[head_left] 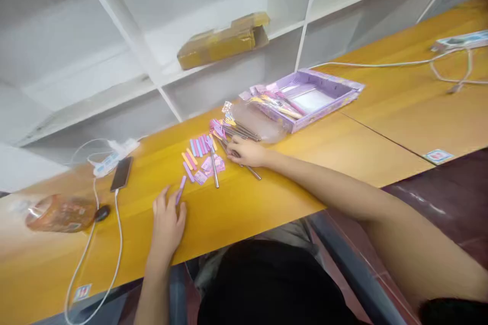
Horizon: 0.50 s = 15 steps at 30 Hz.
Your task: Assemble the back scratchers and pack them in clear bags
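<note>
A short purple stick [182, 188] rests between the thumb and fingers of my left hand [168, 218], low over the table. My right hand [249, 153] is curled, palm down, over a slim metal rod [253, 172] whose end sticks out toward the table's front edge. Farther back lie several similar metal rods [246, 131] and small pink and yellow pieces [217, 127]. Another metal rod with a purple top [215, 167] lies between my hands, by small printed purple packets [213, 163]. Blue, pink and purple sticks [200, 146] form a row, with yellow and pink ones [189, 159] nearer.
A purple open box [324, 106] holds packaged items, with a clear plastic bag [263, 122] beside it. Left are a phone [122, 173], a power strip [116, 157], white cables and an orange bag [63, 213]. A cardboard box [221, 43] sits on the shelf behind.
</note>
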### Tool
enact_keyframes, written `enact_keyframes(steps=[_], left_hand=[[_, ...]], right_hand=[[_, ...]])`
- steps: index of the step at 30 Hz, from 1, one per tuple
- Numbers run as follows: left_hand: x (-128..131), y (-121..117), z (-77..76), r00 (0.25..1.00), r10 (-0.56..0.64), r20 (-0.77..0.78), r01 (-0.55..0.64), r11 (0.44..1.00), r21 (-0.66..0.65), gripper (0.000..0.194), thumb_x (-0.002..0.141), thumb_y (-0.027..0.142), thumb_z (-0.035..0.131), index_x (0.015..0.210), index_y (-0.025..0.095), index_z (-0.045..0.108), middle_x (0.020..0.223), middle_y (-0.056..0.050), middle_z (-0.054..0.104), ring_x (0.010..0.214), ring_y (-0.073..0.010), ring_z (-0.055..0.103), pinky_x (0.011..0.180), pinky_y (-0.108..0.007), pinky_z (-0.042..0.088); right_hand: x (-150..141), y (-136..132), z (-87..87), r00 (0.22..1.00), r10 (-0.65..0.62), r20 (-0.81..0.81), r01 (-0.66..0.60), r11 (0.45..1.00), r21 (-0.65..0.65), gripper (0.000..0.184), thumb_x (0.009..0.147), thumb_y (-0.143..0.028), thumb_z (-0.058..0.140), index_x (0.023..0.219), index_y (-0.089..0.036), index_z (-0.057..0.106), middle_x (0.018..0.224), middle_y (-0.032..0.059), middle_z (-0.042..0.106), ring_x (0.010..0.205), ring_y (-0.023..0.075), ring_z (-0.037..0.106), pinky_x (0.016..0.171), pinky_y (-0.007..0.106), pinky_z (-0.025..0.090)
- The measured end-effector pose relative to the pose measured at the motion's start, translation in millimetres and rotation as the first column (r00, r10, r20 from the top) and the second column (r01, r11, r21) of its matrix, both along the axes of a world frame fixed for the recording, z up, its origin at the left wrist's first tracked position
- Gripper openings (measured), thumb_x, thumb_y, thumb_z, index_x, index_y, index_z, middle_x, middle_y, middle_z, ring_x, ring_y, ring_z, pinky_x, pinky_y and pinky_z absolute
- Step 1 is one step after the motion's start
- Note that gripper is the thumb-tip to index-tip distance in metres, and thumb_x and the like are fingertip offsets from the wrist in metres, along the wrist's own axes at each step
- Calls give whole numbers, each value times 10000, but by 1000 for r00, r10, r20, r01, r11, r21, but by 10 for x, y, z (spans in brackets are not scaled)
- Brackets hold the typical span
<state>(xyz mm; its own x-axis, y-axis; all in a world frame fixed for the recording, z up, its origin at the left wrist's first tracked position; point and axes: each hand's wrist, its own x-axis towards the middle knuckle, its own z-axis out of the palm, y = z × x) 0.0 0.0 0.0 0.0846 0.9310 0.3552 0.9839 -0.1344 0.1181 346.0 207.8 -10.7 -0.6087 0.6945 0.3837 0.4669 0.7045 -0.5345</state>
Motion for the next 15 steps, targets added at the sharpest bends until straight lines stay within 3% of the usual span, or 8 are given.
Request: enact_keyframes(steps=[5, 9, 11, 15], left_hand=[[-24, 58, -84, 999, 22, 43, -20, 999, -43, 349, 1062, 336, 514, 1293, 169, 715, 1341, -185, 698, 1281, -386, 633, 1161, -591, 511], [-5, 64, -85, 983, 63, 170, -56, 997, -51, 209, 1002, 261, 503, 1083, 209, 689, 1123, -134, 669, 1052, -326, 704, 1015, -509, 594], [17, 49, -65, 973, 119, 196, -105, 991, -82, 215, 981, 251, 507, 1142, 208, 643, 1153, -142, 660, 1094, -340, 710, 1006, -512, 597], [51, 9, 14, 924, 283, 257, -231, 949, -215, 420, 1000, 270, 493, 1401, 148, 511, 1247, -194, 687, 1168, -386, 725, 1007, -550, 587]], right_hand=[[-8, 26, 26, 997, -56, -57, 55, 998, -10, 150, 826, -152, 713, 880, -216, 589, 896, 19, 603, 769, 180, 540, 731, 286, 359], [31, 52, 28, 984, -88, -155, 84, 996, -35, 250, 773, -144, 672, 796, -251, 447, 697, -57, 514, 645, 153, 467, 659, 285, 311], [65, 77, 58, 973, -90, -214, 83, 996, -45, 247, 785, -162, 642, 801, -259, 415, 687, -67, 514, 632, 146, 463, 658, 281, 324], [135, 103, 256, 924, -119, -363, 109, 993, -46, 196, 872, -239, 618, 892, -267, 426, 732, -62, 528, 645, 144, 474, 652, 275, 356]])
